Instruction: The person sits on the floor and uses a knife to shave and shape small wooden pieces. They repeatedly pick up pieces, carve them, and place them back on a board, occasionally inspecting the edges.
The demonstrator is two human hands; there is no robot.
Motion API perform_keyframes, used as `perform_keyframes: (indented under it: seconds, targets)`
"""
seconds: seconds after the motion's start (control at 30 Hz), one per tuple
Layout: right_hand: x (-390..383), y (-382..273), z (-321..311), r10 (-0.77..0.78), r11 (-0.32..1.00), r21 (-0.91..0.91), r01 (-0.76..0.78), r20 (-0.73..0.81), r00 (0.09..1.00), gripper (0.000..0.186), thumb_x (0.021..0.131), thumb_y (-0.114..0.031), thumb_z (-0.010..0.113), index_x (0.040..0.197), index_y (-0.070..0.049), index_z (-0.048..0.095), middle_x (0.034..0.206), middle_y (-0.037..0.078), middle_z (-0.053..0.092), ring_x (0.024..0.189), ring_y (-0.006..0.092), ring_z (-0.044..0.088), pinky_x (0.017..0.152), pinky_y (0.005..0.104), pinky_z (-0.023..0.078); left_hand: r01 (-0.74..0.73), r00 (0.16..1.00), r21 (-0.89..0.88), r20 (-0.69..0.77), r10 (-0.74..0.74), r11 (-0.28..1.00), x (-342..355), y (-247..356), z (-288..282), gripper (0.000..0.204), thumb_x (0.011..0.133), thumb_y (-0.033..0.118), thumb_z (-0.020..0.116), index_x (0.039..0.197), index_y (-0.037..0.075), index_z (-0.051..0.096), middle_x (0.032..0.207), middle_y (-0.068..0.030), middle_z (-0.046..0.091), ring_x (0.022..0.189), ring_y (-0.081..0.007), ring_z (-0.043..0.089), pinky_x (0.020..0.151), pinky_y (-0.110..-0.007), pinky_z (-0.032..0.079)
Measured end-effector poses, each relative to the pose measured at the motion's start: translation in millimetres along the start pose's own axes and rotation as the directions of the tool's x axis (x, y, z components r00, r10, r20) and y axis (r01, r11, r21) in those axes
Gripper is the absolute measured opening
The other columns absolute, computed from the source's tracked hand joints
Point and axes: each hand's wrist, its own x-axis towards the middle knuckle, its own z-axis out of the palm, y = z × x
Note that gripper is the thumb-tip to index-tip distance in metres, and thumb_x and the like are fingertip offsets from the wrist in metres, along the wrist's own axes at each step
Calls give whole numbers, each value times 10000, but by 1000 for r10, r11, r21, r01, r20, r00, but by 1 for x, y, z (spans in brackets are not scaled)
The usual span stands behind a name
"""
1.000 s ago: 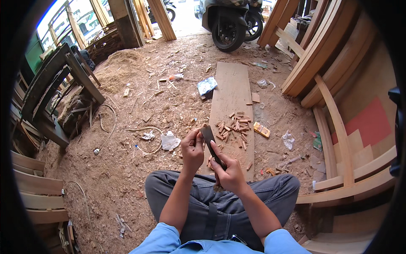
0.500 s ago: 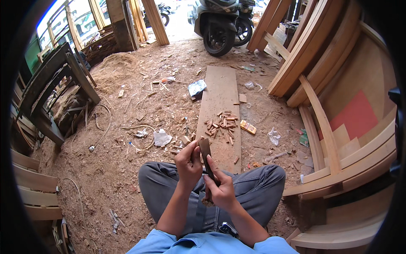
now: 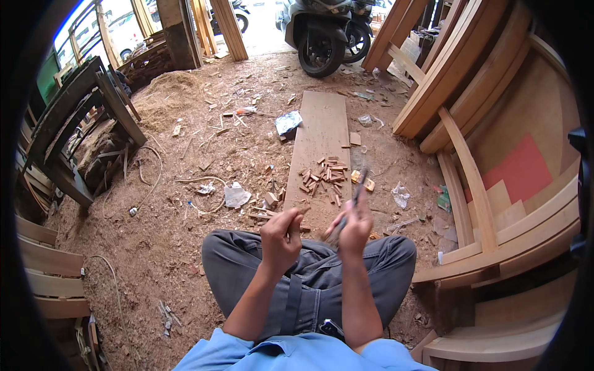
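Note:
Between the closed fingertips of my left hand (image 3: 281,240) is a small wooden peg (image 3: 304,209), held over my lap. My right hand (image 3: 355,232) is wrapped around a dark flat-bladed hand tool (image 3: 360,187), its blade pointing up and away from me. Motion blurs the tool, so I cannot tell whether it is a knife or a chisel. The two hands are apart, with the blade clear of the peg. Beyond them a pile of small wooden pegs (image 3: 325,176) lies on a long plank (image 3: 322,117) on the ground.
Sawdust and shavings cover the ground. A yellow packet (image 3: 369,185) lies right of the plank, a blue-white wrapper (image 3: 288,123) at its left edge. Wooden frames (image 3: 482,179) lean on the right, a dark wooden frame (image 3: 102,111) stands left, and a motorcycle (image 3: 318,37) is parked ahead.
My right hand has swung the tool away from the left hand, forward and to the right. The blade has left the wood. My left hand has moved slightly down and keeps its hold.

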Motion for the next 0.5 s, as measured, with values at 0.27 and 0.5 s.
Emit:
perform_keyframes:
  seconds: [0.27, 0.5]
  targets:
    - [27, 45, -80, -98, 991, -50, 127, 392, 915, 597, 959, -18, 501, 1524, -122, 339, 580, 16, 531, 422, 107, 507, 412, 275, 487, 394, 903, -563, 93, -418, 726, -31, -29, -8, 198, 1003, 100, 565, 1050, -61, 671, 735, 22, 588, 608, -27, 463, 535, -193, 363]
    - [-47, 49, -64, 191, 970, -232, -71, 552, 812, 618, 935, -4, 577, 1510, -135, 392, 621, -39, 524, 517, 40, 485, 494, 225, 436, 390, 895, -697, 134, -425, 602, -6, -12, -1, 226, 1028, 160, 535, 1061, -23, 664, 719, 38, 558, 623, -23, 462, 573, -186, 386]
